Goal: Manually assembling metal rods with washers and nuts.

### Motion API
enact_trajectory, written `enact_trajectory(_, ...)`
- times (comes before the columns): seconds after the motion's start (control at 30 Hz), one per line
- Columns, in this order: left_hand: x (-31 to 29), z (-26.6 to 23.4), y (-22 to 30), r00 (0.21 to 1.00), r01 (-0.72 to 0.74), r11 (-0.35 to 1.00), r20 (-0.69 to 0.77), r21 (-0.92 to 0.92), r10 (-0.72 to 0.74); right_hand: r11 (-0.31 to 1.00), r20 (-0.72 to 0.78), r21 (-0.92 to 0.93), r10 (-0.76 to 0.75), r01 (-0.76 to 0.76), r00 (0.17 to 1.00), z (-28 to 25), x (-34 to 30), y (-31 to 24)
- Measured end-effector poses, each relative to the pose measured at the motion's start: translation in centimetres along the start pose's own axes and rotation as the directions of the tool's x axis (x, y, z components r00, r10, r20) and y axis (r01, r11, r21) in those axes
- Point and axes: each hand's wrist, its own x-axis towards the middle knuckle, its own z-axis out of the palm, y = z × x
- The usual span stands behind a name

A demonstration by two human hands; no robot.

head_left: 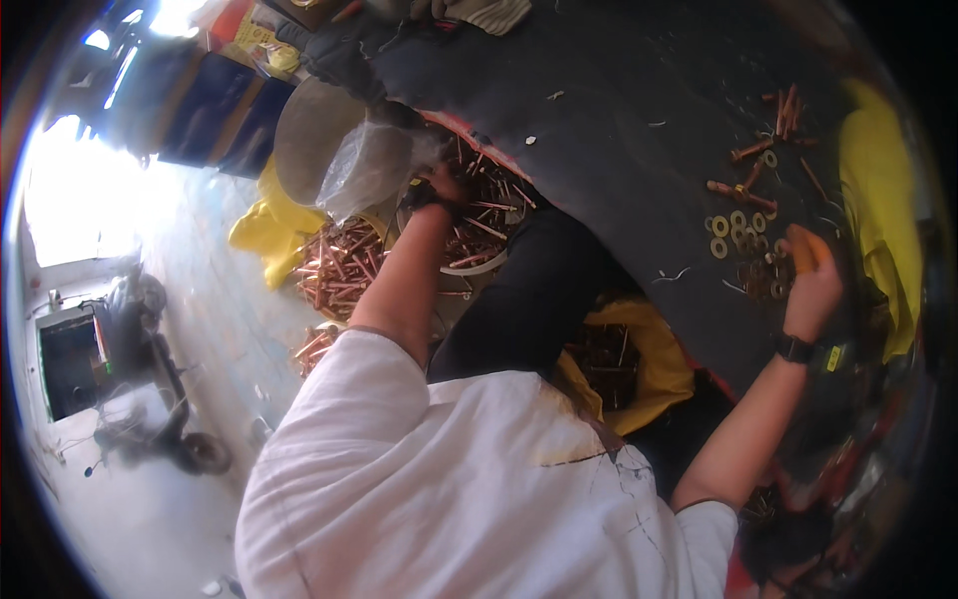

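My left hand [446,188] reaches into a round tub [477,268] of long copper-coloured bolts [479,225]. Its fingers are blurred and partly hidden, so their grip does not show. A clear plastic bag [357,172] lies beside that wrist. At the right, my right hand [816,285] is at the edge of a group of flat ring washers [739,230] on the dark cloth. Orange coverings show on its fingers, which are bent together; anything between them is hidden. More copper-coloured bolts [743,193] lie loose just beyond the washers.
A heap of bolts [339,265] lies left of the tub. An open yellow sack [654,384] with dark pieces inside stands between my legs. Yellow cloth [883,210] borders the dark work surface [619,130] at right. Machinery [150,389] stands on the floor at far left.
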Motion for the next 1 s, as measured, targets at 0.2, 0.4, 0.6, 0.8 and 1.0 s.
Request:
enact_trajectory(0.2,1.2,1.6,-2.8,0.999,0.039,0.995,-0.028,-0.097,-0.042,0.996,0.023,-0.036,-0.082,0.083,0.996,0.9,0.3,0.3)
enact_trajectory(0.4,-0.6,1.0,-2.4,0.986,0.002,0.998,-0.165,-0.056,-0.012,0.993,0.035,-0.05,-0.108,0.11,0.994,1.0,0.2,0.2)
enact_trajectory(0.6,-0.4,-0.3,-1.4,0.998,-0.042,0.998,0.045,-0.049,0.045,0.992,0.006,-0.095,-0.084,0.084,0.996,0.4,-0.2,-0.1)
enact_trajectory(0.8,4.3,1.5,-2.4,0.933,-0.119,0.99,0.348,0.072,0.087,0.985,0.016,-0.127,-0.118,0.12,0.993,0.4,-0.3,0.0)
enact_trajectory(1.0,4.2,-1.3,-4.1,0.823,0.029,0.993,0.566,-0.116,0.042,0.969,0.029,-0.211,-0.122,0.125,0.992,0.4,-0.3,0.1)
